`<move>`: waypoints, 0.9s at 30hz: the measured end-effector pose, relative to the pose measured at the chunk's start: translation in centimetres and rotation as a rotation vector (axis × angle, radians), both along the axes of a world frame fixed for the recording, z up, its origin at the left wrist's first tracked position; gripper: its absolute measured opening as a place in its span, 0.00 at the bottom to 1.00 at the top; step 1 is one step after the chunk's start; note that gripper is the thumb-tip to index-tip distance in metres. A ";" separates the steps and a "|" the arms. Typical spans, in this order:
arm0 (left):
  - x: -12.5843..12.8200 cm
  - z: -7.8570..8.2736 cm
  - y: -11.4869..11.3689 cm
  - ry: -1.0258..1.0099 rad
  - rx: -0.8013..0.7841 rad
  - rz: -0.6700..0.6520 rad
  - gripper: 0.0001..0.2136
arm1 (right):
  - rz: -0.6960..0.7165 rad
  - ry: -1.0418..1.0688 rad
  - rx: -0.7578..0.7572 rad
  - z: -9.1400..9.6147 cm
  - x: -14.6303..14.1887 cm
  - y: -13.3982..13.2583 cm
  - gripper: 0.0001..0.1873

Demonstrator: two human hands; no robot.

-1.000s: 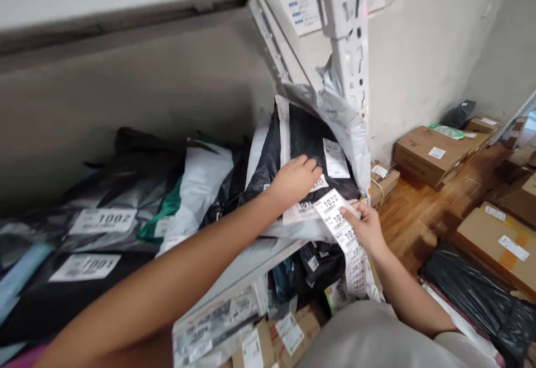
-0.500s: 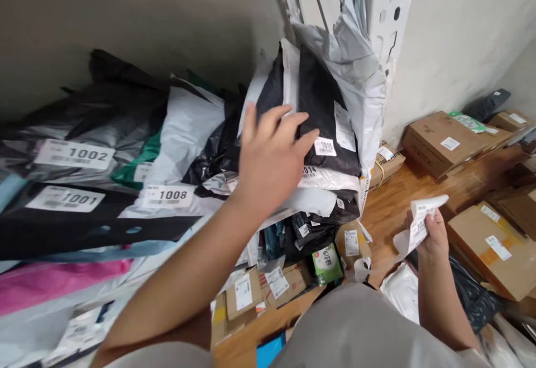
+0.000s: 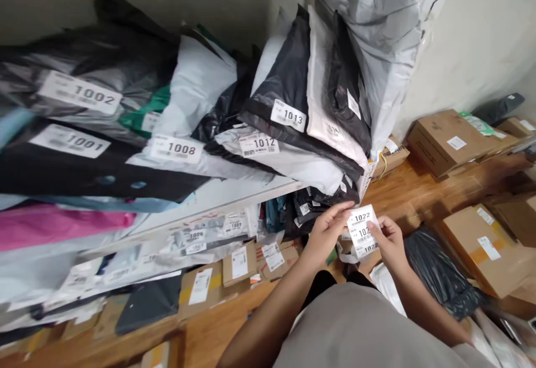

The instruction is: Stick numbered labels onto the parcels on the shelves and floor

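Note:
A strip of white number labels [image 3: 360, 240] printed 1022 is in front of my body. My right hand [image 3: 390, 240] pinches its right side, with the thumb lying over the print. At the upper left edge of the strip, my left hand [image 3: 329, 231] has its fingers closed together on it. On the shelf just beyond stand bagged parcels: a black one [image 3: 274, 86] labelled 1013, a white one [image 3: 320, 83] labelled 1014 and a smaller black one [image 3: 345, 72] leaning to the right. Under them lies a white parcel [image 3: 301, 167] labelled 1012.
More labelled bags, such as a white one [image 3: 196, 94] marked 1008, fill the shelf [image 3: 226, 203] leftward. A grey bag [image 3: 389, 44] stands at the shelf's right end. Cardboard boxes [image 3: 477, 245] and a black bag [image 3: 439, 270] lie on the wooden floor [image 3: 397, 192].
My left hand has left the black parcels on the shelf and come down to the label strip. My right hand has brought the strip leftward. The view has shifted too.

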State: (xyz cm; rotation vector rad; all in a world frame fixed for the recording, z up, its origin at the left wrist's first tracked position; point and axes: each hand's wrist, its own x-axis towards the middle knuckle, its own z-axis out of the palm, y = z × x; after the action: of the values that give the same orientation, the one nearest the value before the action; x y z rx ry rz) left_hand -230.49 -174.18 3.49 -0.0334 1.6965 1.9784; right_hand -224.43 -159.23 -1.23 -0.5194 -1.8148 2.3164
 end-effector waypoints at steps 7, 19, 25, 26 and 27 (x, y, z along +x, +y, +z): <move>6.3 -1.0 -4.7 0.227 -0.103 -0.039 0.14 | 0.027 0.184 0.148 -1.4 5.9 -4.5 0.20; 25.1 -5.5 -12.1 0.284 -0.248 -0.022 0.17 | 0.485 0.269 0.765 0.9 21.8 -7.0 0.08; 31.3 -5.1 -11.9 0.257 -0.040 0.069 0.13 | 0.540 0.390 0.805 3.1 25.6 -7.0 0.05; 32.4 -5.3 -11.6 0.258 -0.043 0.109 0.13 | 0.572 0.411 0.807 3.5 26.2 -7.0 0.05; 33.6 -5.6 -11.2 0.252 -0.053 0.153 0.13 | 0.612 0.425 0.808 3.7 26.7 -6.9 0.05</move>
State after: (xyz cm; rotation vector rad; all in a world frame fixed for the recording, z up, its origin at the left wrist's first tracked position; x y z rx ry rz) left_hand -196.90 -185.40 -2.14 0.0727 1.9573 2.1216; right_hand -197.68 -166.13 2.47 0.6595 -2.6152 1.4921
